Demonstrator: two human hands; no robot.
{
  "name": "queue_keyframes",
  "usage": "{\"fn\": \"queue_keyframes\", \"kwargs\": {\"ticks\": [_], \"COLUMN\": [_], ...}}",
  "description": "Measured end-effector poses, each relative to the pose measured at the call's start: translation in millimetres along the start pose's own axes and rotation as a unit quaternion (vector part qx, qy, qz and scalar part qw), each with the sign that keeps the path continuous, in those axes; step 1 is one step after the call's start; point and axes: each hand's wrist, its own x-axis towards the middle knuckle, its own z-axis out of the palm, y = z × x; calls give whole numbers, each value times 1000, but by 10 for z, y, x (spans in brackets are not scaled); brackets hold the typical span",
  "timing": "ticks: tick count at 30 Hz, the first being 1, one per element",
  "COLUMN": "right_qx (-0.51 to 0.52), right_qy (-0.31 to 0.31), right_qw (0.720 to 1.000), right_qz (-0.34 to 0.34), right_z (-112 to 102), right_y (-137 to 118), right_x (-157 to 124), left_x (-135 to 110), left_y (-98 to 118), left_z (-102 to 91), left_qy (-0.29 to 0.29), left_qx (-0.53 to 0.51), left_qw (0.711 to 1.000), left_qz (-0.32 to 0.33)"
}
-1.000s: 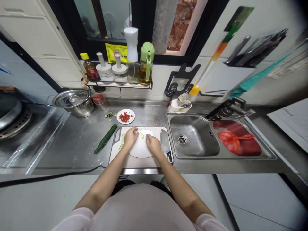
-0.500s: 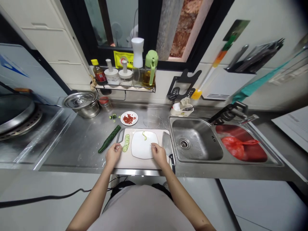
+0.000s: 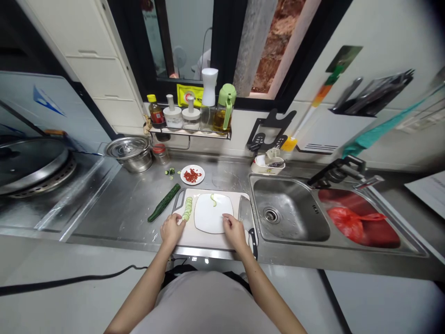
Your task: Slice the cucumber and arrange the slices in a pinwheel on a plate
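Note:
On a pale cutting board (image 3: 194,240) lies a row of overlapping cucumber slices (image 3: 188,208). My left hand (image 3: 172,230) is at the row's near end, thumb and index finger apart, fingertips next to the last slice. A white square plate (image 3: 212,215) rests on the board, with a couple of cucumber slices (image 3: 213,199) near its far rim. Over the plate's right edge, my right hand (image 3: 235,232) has its fingers curled into a pinch; anything between them is too small to make out. A knife (image 3: 252,241) lies along the board's right side.
Left of the board lies a whole cucumber (image 3: 164,202). Behind stand a small plate of chopped red pieces (image 3: 192,175), cucumber scraps (image 3: 170,171), a red-lidded jar (image 3: 160,154) and a steel pot (image 3: 134,157). The sink (image 3: 290,208) is at right, holding a red bag (image 3: 351,222).
My left hand has moved in to the near end of the slice row, and its fingers have parted. My right hand stays by the plate's right edge. The camera view has shifted slightly.

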Motion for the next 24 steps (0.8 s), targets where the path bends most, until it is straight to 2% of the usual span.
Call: {"fn": "queue_keyframes", "kwargs": {"ticks": [9,12,14,18,21,24], "right_qx": [-2,-2,4,19,37,68], "right_qy": [-19,-25,-27,-30,-44,-74], "right_qw": [1000,1000,1000,999,997,987], "right_qz": [9,11,9,-16,-54,-124], "right_z": [33,31,21,-30,-95,-150], "right_y": [4,-12,-33,-167,-361,-566], "right_x": [-13,-24,-22,48,154,247], "left_x": [4,18,39,81,65,4], "left_y": [32,39,60,199,372,544], "left_z": [68,78,74,-13,-149,-283], "left_qy": [24,23,15,-45,-98,-138], "left_qx": [-99,-168,-252,-428,-474,-491], "left_qw": [995,985,968,902,873,857], "left_qz": [5,6,7,32,58,81]}}
